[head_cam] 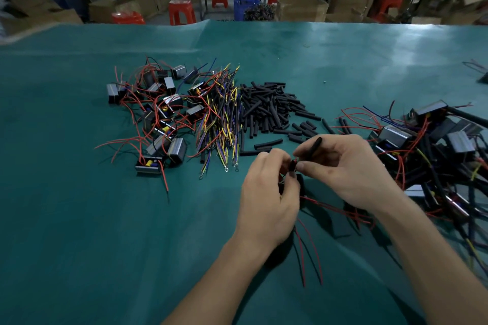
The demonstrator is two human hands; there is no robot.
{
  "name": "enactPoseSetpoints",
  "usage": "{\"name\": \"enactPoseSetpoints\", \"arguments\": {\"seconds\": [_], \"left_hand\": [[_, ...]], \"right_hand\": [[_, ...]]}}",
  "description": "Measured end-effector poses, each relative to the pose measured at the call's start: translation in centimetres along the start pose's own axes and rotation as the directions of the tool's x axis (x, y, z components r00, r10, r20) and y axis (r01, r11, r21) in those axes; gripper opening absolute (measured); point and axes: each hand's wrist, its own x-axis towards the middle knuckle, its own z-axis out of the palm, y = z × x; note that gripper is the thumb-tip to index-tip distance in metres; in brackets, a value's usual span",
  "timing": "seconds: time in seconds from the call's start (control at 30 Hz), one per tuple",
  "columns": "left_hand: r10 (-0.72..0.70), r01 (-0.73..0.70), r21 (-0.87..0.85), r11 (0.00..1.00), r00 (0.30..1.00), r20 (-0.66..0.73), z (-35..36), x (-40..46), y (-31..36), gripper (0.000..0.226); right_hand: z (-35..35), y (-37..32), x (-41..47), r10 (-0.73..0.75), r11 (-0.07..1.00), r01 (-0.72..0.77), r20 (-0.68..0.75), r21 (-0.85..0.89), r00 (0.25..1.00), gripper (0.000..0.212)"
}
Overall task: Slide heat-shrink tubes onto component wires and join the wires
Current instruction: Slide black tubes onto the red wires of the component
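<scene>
My left hand curls round a small dark component whose red wires trail toward me over the green table. My right hand pinches a black heat-shrink tube that sticks up and away from its fingertips. Both hands' fingertips meet at a red wire end, which they mostly hide. A pile of loose black heat-shrink tubes lies just beyond the hands.
A bundle of coloured ring-terminal wires lies left of the tubes. Further left is a heap of boxy components with red leads. Components with tubed wires are heaped at the right. Stools, boxes and a seated person are beyond the table.
</scene>
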Motion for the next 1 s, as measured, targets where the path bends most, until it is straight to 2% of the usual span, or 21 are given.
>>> {"name": "enactPoseSetpoints", "arguments": {"seconds": [0.33, 0.43, 0.57, 0.77, 1.0], "left_hand": [[-0.051, 0.056, -0.068, 0.996, 0.996, 0.069, -0.1, 0.2, 0.0, 0.009], [-0.039, 0.043, -0.068, 0.997, 0.997, 0.06, 0.0, 0.3, -0.1, 0.018], [0.014, -0.01, -0.058, 0.998, 0.998, 0.068, 0.2, 0.2, -0.1, 0.019], [0.011, -0.01, -0.023, 1.0, 1.0, 0.026, 0.2, 0.2, -0.4, 0.017], [-0.009, 0.01, -0.041, 0.999, 1.0, 0.016, 0.2, 0.2, -0.4, 0.007]], "right_hand": [[1.0, 0.2, 0.0, 0.016, 0.995, -0.016, -0.004, -0.103, 1.0, 0.033], [1.2, 0.0, 0.0, 0.025, 0.995, -0.023, 0.016, -0.096, 1.0, 0.044], [1.1, 0.5, 0.2, 0.058, 0.995, -0.054, 0.053, -0.087, 0.997, 0.051], [0.7, 0.7, 0.2, 0.118, 0.99, -0.13, 0.175, 0.057, 0.977, 0.044], [0.0, 0.4, 0.2, 0.105, 0.965, -0.097, -0.019, 0.245, 0.994, 0.017]]}}
